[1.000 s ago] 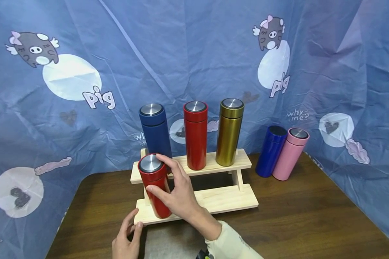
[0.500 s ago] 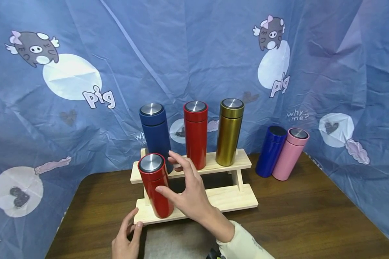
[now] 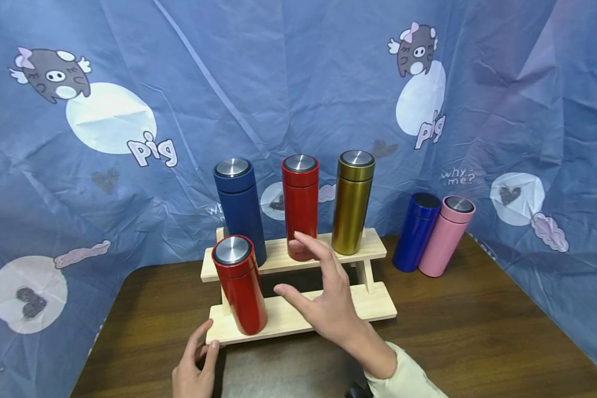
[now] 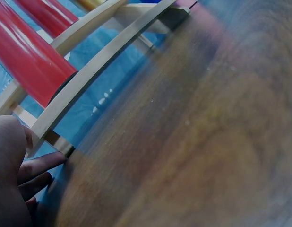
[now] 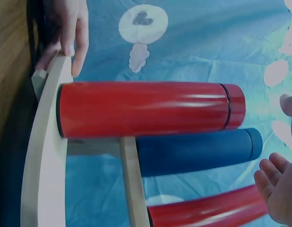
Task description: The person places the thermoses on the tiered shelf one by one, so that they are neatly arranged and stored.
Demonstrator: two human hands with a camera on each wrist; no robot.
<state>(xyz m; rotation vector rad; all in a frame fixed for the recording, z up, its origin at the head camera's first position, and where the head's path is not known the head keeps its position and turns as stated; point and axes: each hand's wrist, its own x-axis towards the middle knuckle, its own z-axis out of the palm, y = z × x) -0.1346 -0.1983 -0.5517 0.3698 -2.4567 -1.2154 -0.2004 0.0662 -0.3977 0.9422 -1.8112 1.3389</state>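
Note:
A red thermos [image 3: 240, 287] with a steel lid stands upright on the left part of the lower shelf of a two-step wooden stand [image 3: 328, 309]. My left hand [image 3: 195, 365] holds the left end of that shelf between thumb and fingers; in the right wrist view, the left hand [image 5: 70, 33] shows around the board's end. To the right of the front thermos, my right hand [image 3: 330, 304] is in the air before the stand, thumb and fingers spread, touching nothing. On the upper shelf stand a blue thermos [image 3: 241, 215], another red thermos [image 3: 300, 210] and a gold thermos [image 3: 352, 204].
A glossy dark blue thermos [image 3: 415, 235] and a pink thermos [image 3: 445, 237] stand side by side on the brown wooden table [image 3: 457, 331], right of the stand. A blue printed cloth [image 3: 258, 72] hangs behind the table.
My right hand has let go of the front red thermos and moved to the right, away from it. The thermos stays upright in place. My left hand has not moved.

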